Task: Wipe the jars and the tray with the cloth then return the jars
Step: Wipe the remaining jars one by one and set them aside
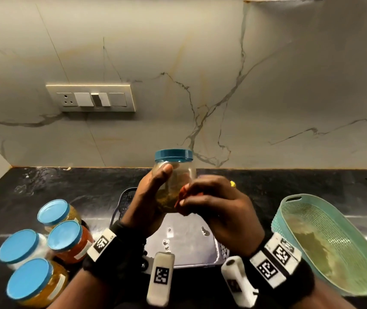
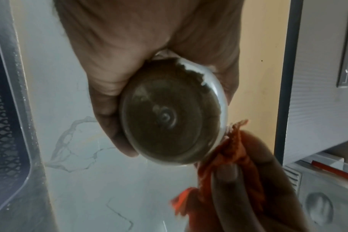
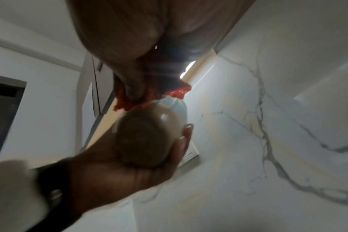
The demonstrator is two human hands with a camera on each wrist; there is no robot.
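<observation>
My left hand (image 1: 149, 197) grips a clear jar (image 1: 173, 175) with a dark teal lid, upright above the grey tray (image 1: 191, 248). The jar's brown bottom (image 2: 165, 116) fills the left wrist view, and the jar (image 3: 149, 135) also shows in the right wrist view. My right hand (image 1: 213, 201) pinches an orange-red cloth (image 1: 181, 197) against the jar's right side. The cloth (image 2: 228, 157) touches the jar's lower edge; the cloth (image 3: 149, 100) is bunched under my fingers. Several blue-lidded jars (image 1: 44, 246) stand on the counter at the left.
A mint-green perforated basket (image 1: 325, 246) lies tilted at the right on the black counter (image 1: 66, 188). A marble wall with a switch panel (image 1: 91, 98) rises behind. The tray holds a few water spots.
</observation>
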